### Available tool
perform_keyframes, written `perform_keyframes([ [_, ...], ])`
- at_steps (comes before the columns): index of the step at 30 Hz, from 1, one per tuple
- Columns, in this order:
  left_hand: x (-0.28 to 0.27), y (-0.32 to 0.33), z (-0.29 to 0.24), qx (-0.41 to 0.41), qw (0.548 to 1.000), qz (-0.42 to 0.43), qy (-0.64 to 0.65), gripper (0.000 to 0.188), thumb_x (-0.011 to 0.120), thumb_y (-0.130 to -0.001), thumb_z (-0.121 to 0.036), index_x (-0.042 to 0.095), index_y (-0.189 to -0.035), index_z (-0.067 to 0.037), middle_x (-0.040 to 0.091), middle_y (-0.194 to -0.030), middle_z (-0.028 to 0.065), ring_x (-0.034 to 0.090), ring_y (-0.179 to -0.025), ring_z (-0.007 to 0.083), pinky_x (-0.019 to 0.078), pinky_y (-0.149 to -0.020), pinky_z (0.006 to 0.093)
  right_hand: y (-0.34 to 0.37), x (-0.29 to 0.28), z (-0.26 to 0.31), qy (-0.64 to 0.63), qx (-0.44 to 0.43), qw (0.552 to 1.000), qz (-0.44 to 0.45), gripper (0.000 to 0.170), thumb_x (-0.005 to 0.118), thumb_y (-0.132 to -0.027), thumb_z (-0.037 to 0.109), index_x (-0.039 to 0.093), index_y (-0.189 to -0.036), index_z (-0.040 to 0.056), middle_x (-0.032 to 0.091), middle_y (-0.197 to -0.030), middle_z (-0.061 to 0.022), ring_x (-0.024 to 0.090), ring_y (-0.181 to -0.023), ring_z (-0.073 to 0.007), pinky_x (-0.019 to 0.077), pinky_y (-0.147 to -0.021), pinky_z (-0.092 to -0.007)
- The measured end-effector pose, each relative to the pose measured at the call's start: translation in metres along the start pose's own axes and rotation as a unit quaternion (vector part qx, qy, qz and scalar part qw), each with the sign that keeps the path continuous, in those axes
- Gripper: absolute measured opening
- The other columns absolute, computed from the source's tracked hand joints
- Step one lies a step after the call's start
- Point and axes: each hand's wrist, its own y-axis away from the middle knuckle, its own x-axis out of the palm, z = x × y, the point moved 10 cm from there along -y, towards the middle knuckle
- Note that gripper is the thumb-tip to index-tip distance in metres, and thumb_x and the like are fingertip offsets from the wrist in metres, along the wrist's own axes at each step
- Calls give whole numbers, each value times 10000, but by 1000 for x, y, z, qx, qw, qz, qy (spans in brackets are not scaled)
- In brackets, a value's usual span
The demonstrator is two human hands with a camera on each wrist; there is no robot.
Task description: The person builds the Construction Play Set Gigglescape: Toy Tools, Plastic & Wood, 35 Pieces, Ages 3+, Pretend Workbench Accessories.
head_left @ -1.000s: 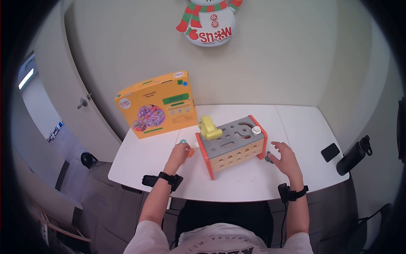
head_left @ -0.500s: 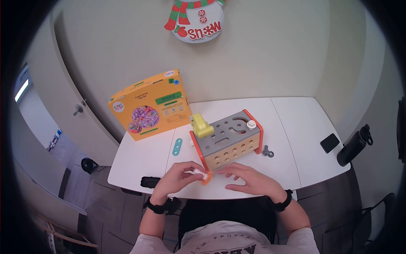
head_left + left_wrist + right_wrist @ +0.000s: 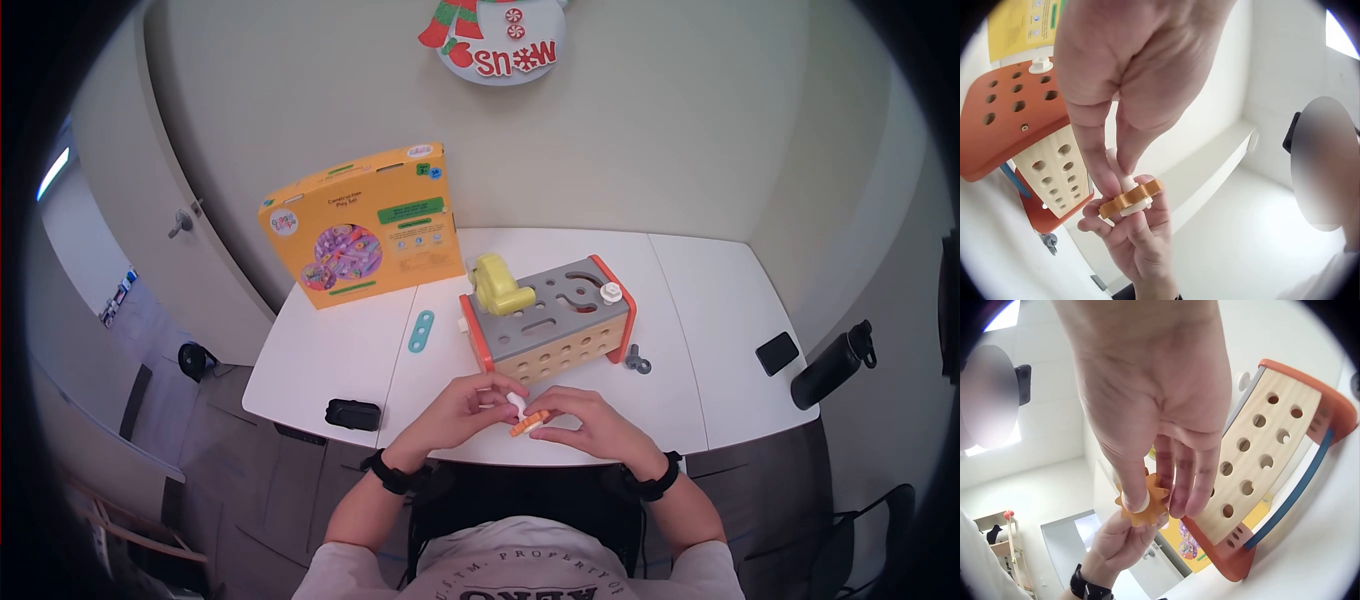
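Close to the table's front edge, my two hands meet over an orange toy gear (image 3: pixel 528 424) with a white bolt (image 3: pixel 516 402) through its middle. My left hand (image 3: pixel 460 412) pinches the bolt's white shank (image 3: pixel 1124 176) between thumb and fingers. From the other side, my right hand (image 3: pixel 590 425) grips the gear, its thumb on the bolt's round white head (image 3: pixel 1137 502) and its fingers at the toothed edge. Just beyond stands a toy workbench (image 3: pixel 520 343) with a grey perforated top, red ends and a wooden side full of holes.
On the bench top sits a chunky yellow piece (image 3: pixel 495 285). A teal strip with holes (image 3: pixel 421 332) lies left; grey toy hardware (image 3: pixel 638 361) lies right. Around them are an orange box (image 3: pixel 400 265), a black case (image 3: pixel 353 414), a phone (image 3: pixel 777 353) and a black bottle (image 3: pixel 828 372).
My left hand has brought the gear and bolt from the bench's left side to the front edge. My right hand has left the grey hardware and come in to grip the gear.
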Motion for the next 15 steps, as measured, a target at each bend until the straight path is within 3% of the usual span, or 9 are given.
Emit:
perform_keyframes([
  [5, -25, 8, -26, 31, 978, -130, -163, 303, 713, -953, 14, 648, -1248, -15, 677, -1195, 80, 697, -1031, 136, 567, -851, 244, 0, -16, -19, 32, 30, 999, -16, 318, 804, -905, 90, 700, -1196, 12, 720, -1069, -116, 728, -979, -231, 587, -879, -332],
  [9, -38, 16, -61, 90, 914, -217, -331, 404, 794, -886, -36, 639, -1259, -36, 644, -1275, 107, 667, -1127, 185, 556, -829, 259, 2, -32, -41, 13, 52, 997, -58, 310, 787, -924, 85, 692, -1208, 3, 715, -1101, -128, 730, -986, -210, 602, -881, -313],
  [12, -36, 16, -66, 145, 871, -247, -400, 445, 823, -853, -72, 644, -1260, -51, 595, -1377, 127, 620, -1230, 244, 560, -852, 305, 2, -37, -50, 8, 66, 995, -68, 317, 774, -937, 75, 682, -1231, 0, 709, -1142, -134, 731, -1016, -203, 609, -884, -311],
  [15, -35, 12, -52, 132, 861, -249, -422, 461, 834, -843, -98, 648, -1264, -67, 542, -1459, 140, 582, -1287, 281, 563, -871, 330, 3, -39, -63, -14, 74, 994, -74, 332, 765, -945, 64, 671, -1257, 1, 706, -1174, -129, 731, -1049, -199, 609, -890, -309],
])
